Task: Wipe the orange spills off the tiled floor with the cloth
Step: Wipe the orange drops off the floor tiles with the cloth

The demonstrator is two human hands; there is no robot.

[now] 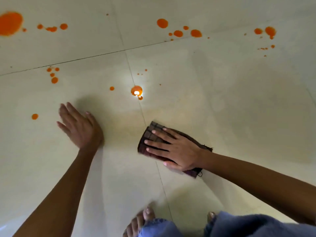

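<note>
A dark brown checked cloth lies flat on the pale tiled floor. My right hand presses down on it, fingers spread. My left hand rests flat on the bare floor to the left, fingers apart and holding nothing. Orange spills dot the floor beyond both hands: a drop with a bright light glare just ahead of the cloth, a small one left of my left hand, a cluster, a big puddle at the far left, and spots at the far right.
My bare feet and blue jeans legs are at the bottom edge. Tile joints cross the floor ahead of my hands. More orange drops sit along the far joint.
</note>
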